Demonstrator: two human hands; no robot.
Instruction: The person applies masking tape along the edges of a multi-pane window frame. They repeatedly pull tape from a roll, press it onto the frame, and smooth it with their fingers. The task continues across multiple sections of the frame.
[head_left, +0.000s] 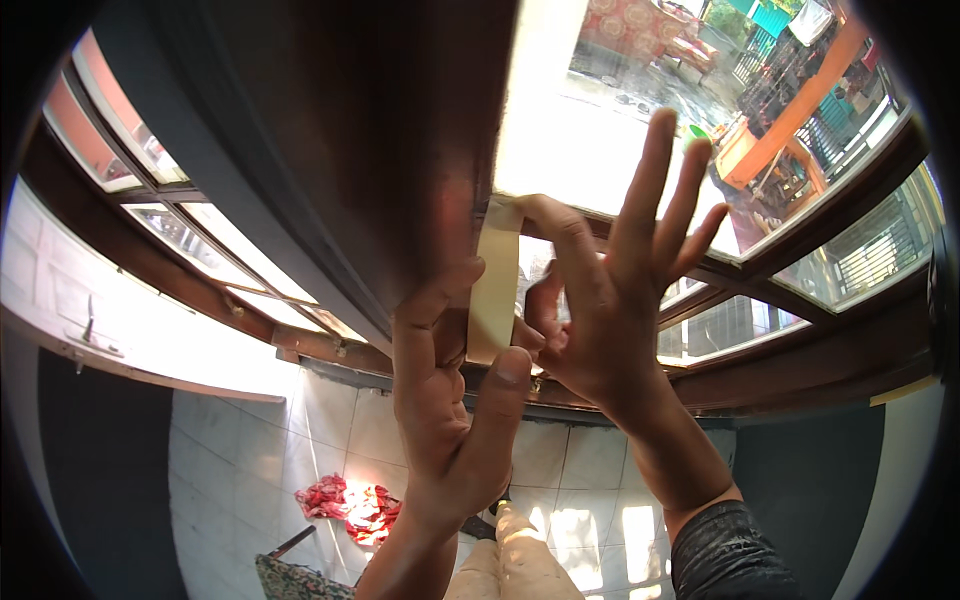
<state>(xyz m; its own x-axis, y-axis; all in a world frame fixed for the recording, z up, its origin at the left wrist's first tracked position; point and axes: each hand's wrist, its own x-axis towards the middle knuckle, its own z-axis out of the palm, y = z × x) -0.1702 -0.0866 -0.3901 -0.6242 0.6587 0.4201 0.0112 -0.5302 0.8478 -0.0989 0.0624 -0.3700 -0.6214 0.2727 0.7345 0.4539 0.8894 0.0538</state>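
A strip of cream masking tape [493,285] runs upright along the dark wooden window post [440,130]. My left hand [445,400] is closed around the strip's lower end, thumb in front and fingers behind; whether a roll sits inside the hand is hidden. The index fingertip of my right hand [610,290] touches the strip's upper end at the post. Its thumb is bent close to the strip's right edge, while the other fingers stretch up and apart.
Glass panes in dark wooden frames [790,262] curve away on the right, with an outdoor yard beyond. Another paned window leaf [190,200] is at left, near a white door [130,310]. A red-and-white cloth [350,505] lies on the tiled floor [235,450].
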